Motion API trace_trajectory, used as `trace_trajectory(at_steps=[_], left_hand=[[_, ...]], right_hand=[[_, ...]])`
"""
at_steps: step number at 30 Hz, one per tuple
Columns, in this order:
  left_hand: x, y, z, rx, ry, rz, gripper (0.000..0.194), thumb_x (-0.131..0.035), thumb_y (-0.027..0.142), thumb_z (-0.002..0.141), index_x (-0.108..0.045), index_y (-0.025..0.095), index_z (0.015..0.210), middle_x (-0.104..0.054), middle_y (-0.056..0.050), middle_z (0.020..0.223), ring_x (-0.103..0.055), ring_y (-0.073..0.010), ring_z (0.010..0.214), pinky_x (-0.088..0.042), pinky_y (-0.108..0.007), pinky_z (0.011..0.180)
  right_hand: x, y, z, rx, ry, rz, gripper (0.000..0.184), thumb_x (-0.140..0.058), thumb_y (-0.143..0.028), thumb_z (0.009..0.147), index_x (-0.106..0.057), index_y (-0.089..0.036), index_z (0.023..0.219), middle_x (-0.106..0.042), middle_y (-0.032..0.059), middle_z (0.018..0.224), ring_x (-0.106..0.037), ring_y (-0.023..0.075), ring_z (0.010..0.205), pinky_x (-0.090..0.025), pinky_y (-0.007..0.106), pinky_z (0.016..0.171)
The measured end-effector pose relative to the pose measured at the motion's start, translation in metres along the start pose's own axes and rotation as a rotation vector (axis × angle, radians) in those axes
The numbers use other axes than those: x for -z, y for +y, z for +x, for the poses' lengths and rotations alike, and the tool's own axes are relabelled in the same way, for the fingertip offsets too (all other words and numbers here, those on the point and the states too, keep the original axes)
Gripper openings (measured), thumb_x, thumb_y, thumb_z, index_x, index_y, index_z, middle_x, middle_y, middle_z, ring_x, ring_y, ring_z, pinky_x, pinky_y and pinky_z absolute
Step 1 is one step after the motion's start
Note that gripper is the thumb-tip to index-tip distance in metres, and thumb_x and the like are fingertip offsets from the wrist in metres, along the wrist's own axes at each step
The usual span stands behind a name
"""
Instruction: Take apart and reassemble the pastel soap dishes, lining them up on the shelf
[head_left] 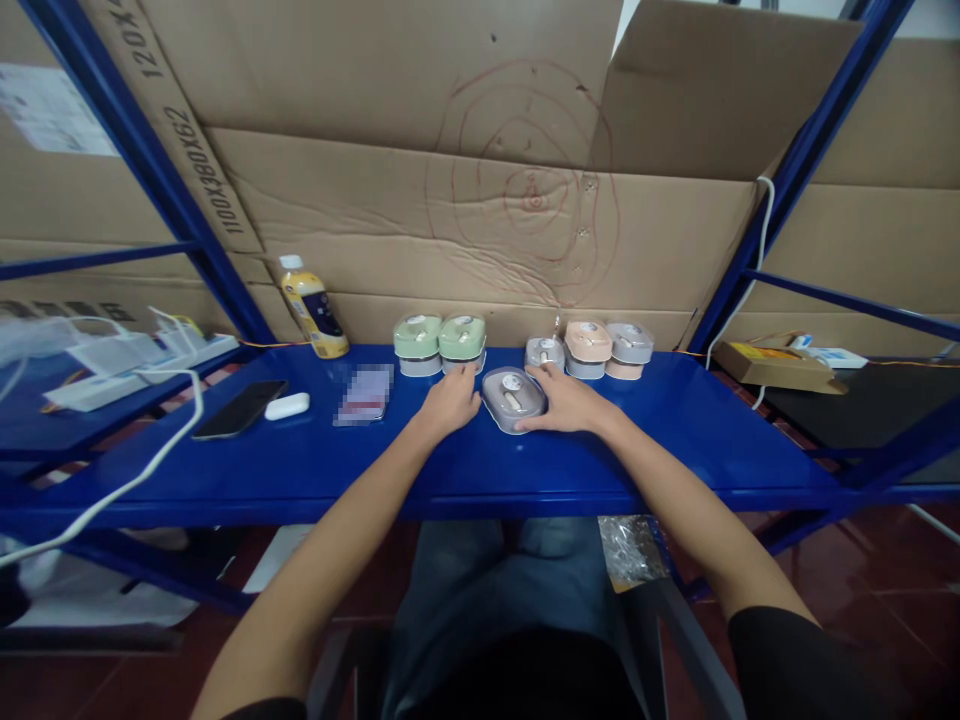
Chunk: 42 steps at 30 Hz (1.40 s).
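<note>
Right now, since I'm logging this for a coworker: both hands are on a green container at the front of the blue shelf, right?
Not quite: the container between the left hand and the right hand is grey, not green, as the head view shows. Both hands are on it, at the front of the blue shelf.

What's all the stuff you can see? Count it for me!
Green tubs: 2, green lids, back of shelf.
Peach tub: 1, peach lid, back of shelf.
Grey tubs: 3, grey lids, one between the hands, two at back.
Bottle: 1, yellow, back left.
Phone: 1, black, left on shelf.
Case: 1, white, beside phone.
Card: 1, blurred, left of tubs.
Power strip: 1, white, far left.
Cable: 1, white, over shelf front.
Box: 1, brown, far right.
Shelf: 1, blue, under the tubs.
Cardboard: brown, behind shelf, red circles drawn on it.
Left hand: 1, bare, beside the front grey tub.
Right hand: 1, bare, on that tub.
</note>
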<state>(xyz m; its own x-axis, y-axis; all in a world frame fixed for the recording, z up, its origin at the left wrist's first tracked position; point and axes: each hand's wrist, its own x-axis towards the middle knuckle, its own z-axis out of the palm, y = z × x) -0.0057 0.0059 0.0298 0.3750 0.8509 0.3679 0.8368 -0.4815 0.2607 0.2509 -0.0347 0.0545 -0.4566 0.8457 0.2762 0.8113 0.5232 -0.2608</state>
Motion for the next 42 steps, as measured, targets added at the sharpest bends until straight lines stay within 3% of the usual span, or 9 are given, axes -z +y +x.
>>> trace_trajectory(at_steps=[7, 11, 16, 24, 28, 34, 36, 38, 42], left_hand=[[0.012, -0.010, 0.027, -0.070, 0.294, 0.104, 0.055, -0.059, 0.019, 0.092, -0.049, 0.014, 0.145, -0.042, -0.024, 0.158, -0.035, -0.0440, 0.151, -0.033, -0.062, 0.122], [0.011, -0.021, 0.056, -0.086, 0.237, 0.135, 0.071, -0.072, 0.027, 0.086, -0.046, 0.016, 0.152, -0.031, -0.024, 0.168, -0.015, -0.0498, 0.159, -0.016, -0.070, 0.124], [0.004, -0.018, 0.070, -0.018, 0.215, 0.149, 0.064, -0.065, 0.026, 0.091, -0.047, 0.016, 0.152, -0.039, -0.024, 0.163, -0.023, -0.0489, 0.156, -0.018, -0.071, 0.122], [0.016, -0.012, 0.054, -0.066, 0.342, 0.136, 0.060, -0.051, 0.028, 0.099, -0.039, 0.016, 0.157, -0.041, -0.023, 0.162, -0.027, -0.0469, 0.154, -0.024, -0.070, 0.122], [0.033, -0.002, 0.034, -0.176, 0.383, 0.076, 0.061, -0.049, 0.037, 0.103, -0.035, 0.014, 0.159, -0.036, -0.022, 0.166, -0.025, -0.0427, 0.157, -0.020, -0.063, 0.128], [0.032, 0.015, -0.002, -0.508, 0.270, -0.153, 0.068, -0.050, 0.049, 0.105, -0.028, 0.019, 0.162, -0.040, -0.018, 0.165, -0.033, -0.0328, 0.156, -0.026, -0.052, 0.131], [0.025, 0.020, -0.010, -0.550, 0.193, -0.188, 0.067, -0.050, 0.050, 0.105, -0.028, 0.021, 0.162, -0.039, -0.017, 0.166, -0.034, -0.0322, 0.157, -0.027, -0.053, 0.131], [0.018, 0.023, -0.016, -0.582, 0.100, -0.209, 0.067, -0.050, 0.050, 0.105, -0.028, 0.023, 0.162, -0.038, -0.017, 0.167, -0.033, -0.0318, 0.158, -0.029, -0.053, 0.130], [0.009, 0.026, -0.022, -0.623, -0.028, -0.236, 0.066, -0.054, 0.049, 0.104, -0.034, 0.022, 0.160, -0.042, -0.017, 0.165, -0.034, -0.0323, 0.157, -0.030, -0.054, 0.131]], right_hand=[[-0.005, -0.004, 0.007, 0.286, 0.085, -0.252, 0.069, -0.080, -0.052, 0.085, -0.061, -0.017, 0.141, -0.056, 0.0199, 0.144, -0.050, 0.0412, 0.136, -0.040, 0.057, 0.115], [-0.019, -0.013, 0.026, 0.269, 0.120, -0.341, 0.061, -0.075, -0.050, 0.089, -0.063, -0.012, 0.135, -0.062, 0.0224, 0.134, -0.049, 0.0418, 0.133, -0.036, 0.058, 0.116], [-0.031, -0.008, 0.063, 0.164, 0.131, -0.431, 0.054, -0.070, -0.048, 0.091, -0.065, -0.008, 0.127, -0.065, 0.0259, 0.127, -0.050, 0.0433, 0.129, -0.031, 0.059, 0.119], [-0.046, 0.002, 0.098, 0.032, 0.217, -0.367, 0.059, -0.070, -0.038, 0.089, -0.057, -0.004, 0.136, -0.059, 0.0286, 0.139, -0.043, 0.0451, 0.141, -0.021, 0.062, 0.127], [-0.038, 0.004, 0.088, 0.023, 0.349, -0.285, 0.053, -0.063, -0.041, 0.094, -0.061, -0.004, 0.133, -0.060, 0.0269, 0.137, -0.048, 0.0425, 0.136, -0.033, 0.057, 0.122], [0.001, 0.031, 0.044, -0.144, 0.595, 0.220, 0.040, -0.042, -0.043, 0.103, -0.070, -0.016, 0.115, -0.072, 0.0170, 0.118, -0.064, 0.0339, 0.116, -0.049, 0.054, 0.107], [0.010, 0.043, 0.030, -0.132, 0.537, 0.434, 0.045, -0.047, -0.053, 0.101, -0.068, -0.019, 0.121, -0.073, 0.0138, 0.121, -0.067, 0.0308, 0.115, -0.053, 0.050, 0.104], [0.013, 0.051, 0.019, -0.019, 0.310, 0.577, 0.055, -0.062, -0.061, 0.093, -0.064, -0.022, 0.133, -0.070, 0.0113, 0.133, -0.066, 0.0295, 0.123, -0.053, 0.048, 0.107], [0.008, 0.055, 0.014, 0.149, -0.068, 0.521, 0.091, -0.091, -0.057, 0.067, -0.058, -0.026, 0.145, -0.061, 0.0104, 0.150, -0.058, 0.0319, 0.138, -0.042, 0.052, 0.120]])
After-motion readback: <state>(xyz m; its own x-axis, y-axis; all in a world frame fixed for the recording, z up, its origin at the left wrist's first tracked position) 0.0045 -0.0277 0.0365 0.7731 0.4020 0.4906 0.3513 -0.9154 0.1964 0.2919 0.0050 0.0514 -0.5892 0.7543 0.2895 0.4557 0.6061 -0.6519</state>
